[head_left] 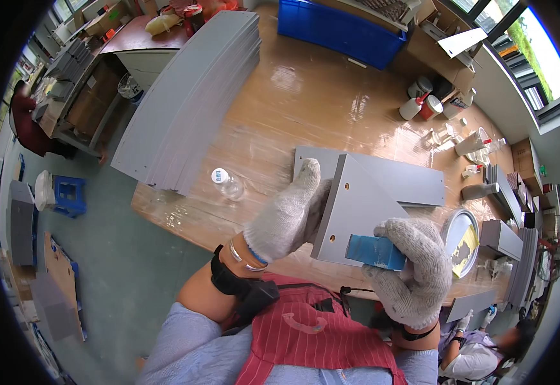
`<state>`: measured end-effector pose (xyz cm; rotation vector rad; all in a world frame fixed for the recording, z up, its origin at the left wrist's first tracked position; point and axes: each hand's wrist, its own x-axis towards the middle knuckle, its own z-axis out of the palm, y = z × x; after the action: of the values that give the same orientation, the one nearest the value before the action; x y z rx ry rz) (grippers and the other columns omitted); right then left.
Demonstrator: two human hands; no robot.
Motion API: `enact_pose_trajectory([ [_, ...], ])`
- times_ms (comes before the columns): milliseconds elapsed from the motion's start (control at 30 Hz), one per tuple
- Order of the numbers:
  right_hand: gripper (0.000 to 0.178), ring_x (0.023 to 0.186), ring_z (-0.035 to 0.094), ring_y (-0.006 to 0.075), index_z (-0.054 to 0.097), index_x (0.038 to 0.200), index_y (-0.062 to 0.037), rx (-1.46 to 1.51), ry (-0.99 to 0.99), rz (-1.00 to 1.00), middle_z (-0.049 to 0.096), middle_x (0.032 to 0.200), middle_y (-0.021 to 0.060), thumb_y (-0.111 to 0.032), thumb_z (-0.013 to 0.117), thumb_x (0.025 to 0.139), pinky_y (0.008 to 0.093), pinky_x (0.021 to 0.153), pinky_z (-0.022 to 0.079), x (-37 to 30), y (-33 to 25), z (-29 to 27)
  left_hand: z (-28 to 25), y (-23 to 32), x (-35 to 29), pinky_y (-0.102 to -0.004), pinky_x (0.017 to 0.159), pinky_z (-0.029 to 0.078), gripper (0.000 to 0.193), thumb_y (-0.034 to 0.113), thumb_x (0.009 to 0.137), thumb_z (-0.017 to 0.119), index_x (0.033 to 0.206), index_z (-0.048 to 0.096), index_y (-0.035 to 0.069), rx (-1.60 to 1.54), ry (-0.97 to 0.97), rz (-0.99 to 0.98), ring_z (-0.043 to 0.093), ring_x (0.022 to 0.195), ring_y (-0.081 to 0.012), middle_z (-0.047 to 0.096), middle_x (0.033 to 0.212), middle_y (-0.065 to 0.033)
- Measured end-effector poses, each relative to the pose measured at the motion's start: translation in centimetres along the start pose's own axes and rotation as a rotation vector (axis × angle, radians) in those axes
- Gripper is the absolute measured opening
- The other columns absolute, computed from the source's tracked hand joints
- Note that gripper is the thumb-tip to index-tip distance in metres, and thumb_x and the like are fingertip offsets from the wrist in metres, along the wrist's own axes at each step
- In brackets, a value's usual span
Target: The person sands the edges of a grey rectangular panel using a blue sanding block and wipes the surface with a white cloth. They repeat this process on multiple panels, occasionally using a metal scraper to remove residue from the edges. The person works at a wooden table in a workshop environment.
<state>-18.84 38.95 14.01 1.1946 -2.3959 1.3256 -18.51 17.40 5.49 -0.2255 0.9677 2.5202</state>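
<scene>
My left hand [286, 218], in a white knit glove, grips the left edge of a grey panel [360, 208], thumb pointing up. The panel is tilted, and two small brass-coloured holes show along its left side. In my gloved right hand [415, 276] is a blue rectangular block [375, 251], perhaps a sanding block, held against or just over the panel's lower edge; I cannot tell if they touch. Behind the held panel, another grey panel [424, 183] lies on the table. The fingers of my left hand are partly hidden behind the panel.
A tall stack of grey panels [193, 96] stands at the table's left. Near it is a clear bottle [229, 185] with a white cap. To the right are a round tin lid [461, 240], glue bottles [411, 108] and cups. A blue crate [341, 32] sits at the back. Co-workers [479, 350] are nearby.
</scene>
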Motion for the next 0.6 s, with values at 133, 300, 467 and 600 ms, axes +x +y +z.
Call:
enact_pose_trajectory([
  [133, 0.051, 0.093, 0.074, 0.0366, 0.071, 0.123, -0.0029, -0.067, -0.066, -0.027, 0.074, 0.109, 0.0188, -0.004, 0.086, 0.074, 0.0432, 0.079, 0.060, 0.9, -1.0, 0.6, 0.1, 0.4, -0.3, -0.0330, 0.104, 0.053, 0.080, 0.066, 0.110, 0.029, 0.151, 0.050, 0.000, 0.006, -0.017, -0.036, 0.065, 0.121, -0.0179, 0.064, 0.139, -0.0096],
  [300, 0.049, 0.090, 0.074, 0.0373, 0.071, 0.121, -0.0030, -0.104, -0.101, -0.051, 0.074, 0.105, 0.0180, -0.005, 0.084, 0.074, 0.0436, 0.078, 0.060, 1.3, -1.8, 1.4, 1.4, 0.6, -0.6, -0.0341, 0.102, 0.056, 0.078, 0.064, 0.110, 0.029, 0.149, 0.052, 0.001, -0.047, -0.009, 0.060, 0.067, 0.120, -0.0191, 0.066, 0.135, -0.0114],
  [467, 0.050, 0.090, 0.074, 0.0370, 0.070, 0.122, -0.0030, -0.123, -0.116, -0.071, 0.074, 0.105, 0.0177, -0.004, 0.081, 0.073, 0.0444, 0.078, 0.060, 1.3, -2.4, 1.9, 0.0, 0.3, -0.4, -0.0360, 0.104, 0.055, 0.078, 0.064, 0.110, 0.030, 0.149, 0.052, 0.000, -0.022, -0.094, 0.033, 0.065, 0.122, -0.0204, 0.065, 0.136, -0.0124],
  [600, 0.050, 0.089, 0.074, 0.0370, 0.070, 0.122, -0.0028, -0.138, -0.113, -0.064, 0.074, 0.105, 0.0175, -0.004, 0.081, 0.073, 0.0442, 0.077, 0.060, 1.3, -2.5, 2.4, 0.3, 0.3, -0.3, -0.0357, 0.105, 0.054, 0.078, 0.065, 0.110, 0.031, 0.149, 0.052, 0.000, -0.050, -0.085, 0.027, 0.066, 0.121, -0.0203, 0.066, 0.135, -0.0121],
])
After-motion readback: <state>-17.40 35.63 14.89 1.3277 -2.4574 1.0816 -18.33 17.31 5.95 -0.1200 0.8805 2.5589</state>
